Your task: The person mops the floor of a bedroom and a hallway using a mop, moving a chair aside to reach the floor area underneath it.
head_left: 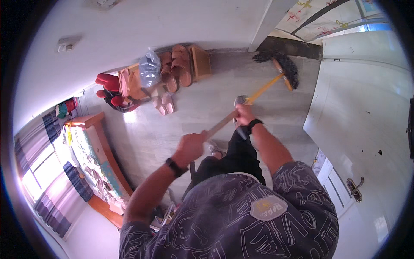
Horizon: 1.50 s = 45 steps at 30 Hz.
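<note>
- Nearest the camera, a patterned grey shirt (241,220) fills the lower edge, with both bare forearms coming up out of it toward a broom.
- Left hand (189,147), a dark band at its wrist, is curled into a fist around the upper end of the broom handle (241,108); the fingers are pressed together around the stick.
- Right hand (244,115), with a black watch at the wrist, is wrapped around the same handle farther along, fingers closed about it.
- That handle, pale wood near the hands and yellow farther out, runs on a slant up and to the right, ending at the dark broom head (285,68).
- Broom bristles rest on the grey floor (202,108) near the dark threshold strip of a doorway and beside a white door (366,116).
- Below the hands, black trousers and a grey shoe (239,100) show; the shoe lies just beside the handle.
- Well apart to the left, pairs of brown sandals (174,67) and pink slippers (163,103) lie against the wall, next to a clear plastic bag (149,67) and red shoes (108,83).
- Farther left stands a wooden-edged table (105,142) near a curtained window.
</note>
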Each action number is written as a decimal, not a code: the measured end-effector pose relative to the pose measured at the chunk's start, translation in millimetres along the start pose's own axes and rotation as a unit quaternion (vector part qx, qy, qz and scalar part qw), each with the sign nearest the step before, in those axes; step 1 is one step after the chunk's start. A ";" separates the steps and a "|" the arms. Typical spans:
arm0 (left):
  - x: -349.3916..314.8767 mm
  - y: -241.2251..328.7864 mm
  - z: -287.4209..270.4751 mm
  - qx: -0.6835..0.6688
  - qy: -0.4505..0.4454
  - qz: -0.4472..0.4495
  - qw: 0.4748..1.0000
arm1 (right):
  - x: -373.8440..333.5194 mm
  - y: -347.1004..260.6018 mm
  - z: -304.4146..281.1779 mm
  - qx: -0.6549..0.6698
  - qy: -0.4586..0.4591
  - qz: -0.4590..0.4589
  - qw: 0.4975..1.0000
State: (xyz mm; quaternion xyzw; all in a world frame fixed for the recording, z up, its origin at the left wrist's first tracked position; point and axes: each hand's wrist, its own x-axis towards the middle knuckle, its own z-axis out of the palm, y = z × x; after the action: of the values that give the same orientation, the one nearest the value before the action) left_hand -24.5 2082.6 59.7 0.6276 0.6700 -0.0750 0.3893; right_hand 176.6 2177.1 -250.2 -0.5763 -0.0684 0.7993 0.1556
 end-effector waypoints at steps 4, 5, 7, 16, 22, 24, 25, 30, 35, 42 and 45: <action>16.1 41.5 41.8 -0.066 -0.037 -0.024 0.997 | -17.0 -42.7 -48.3 -0.086 0.038 0.096 0.991; 14.5 45.2 43.8 -0.070 -0.034 -0.027 0.997 | -20.6 -42.8 -46.2 -0.092 0.039 0.095 0.990; -7.0 36.2 46.7 -0.081 -0.026 -0.035 0.996 | -28.8 -32.2 -34.8 -0.124 0.035 0.086 0.988; -224.4 -41.0 113.6 -0.130 -0.044 -0.206 0.969 | -151.6 125.3 111.0 -0.218 -0.051 0.044 0.974; -306.2 -54.6 153.7 -0.190 -0.021 -0.270 0.944 | -124.7 259.9 139.1 -0.351 -0.049 0.060 0.933; -304.1 -60.1 165.6 -0.214 0.051 -0.254 0.942 | -100.6 271.5 140.1 -0.336 -0.023 0.043 0.941; -296.1 -64.2 166.4 -0.219 0.051 -0.257 0.940 | -92.6 268.8 139.4 -0.334 -0.025 0.005 0.942; -232.9 -88.2 148.0 -0.215 0.041 -0.269 0.938 | -49.7 217.3 153.9 -0.341 -0.037 0.047 0.938; -274.2 -89.5 122.2 -0.212 -0.004 -0.307 0.928 | -76.1 241.9 163.4 -0.448 -0.064 0.024 0.892; -260.5 -57.2 88.7 -0.214 -0.007 -0.347 0.913 | -92.1 211.8 173.3 -0.412 -0.050 0.094 0.905; -226.4 -61.8 54.4 -0.190 -0.022 -0.387 0.902 | -88.7 174.2 194.0 -0.460 -0.059 0.025 0.885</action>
State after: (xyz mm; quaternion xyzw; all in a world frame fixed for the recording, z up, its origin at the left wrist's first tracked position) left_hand -77.4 1861.0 137.8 0.2310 0.8529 -0.1052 0.4563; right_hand -10.4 1997.4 -157.3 -0.5361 -0.4233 0.7144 -0.1516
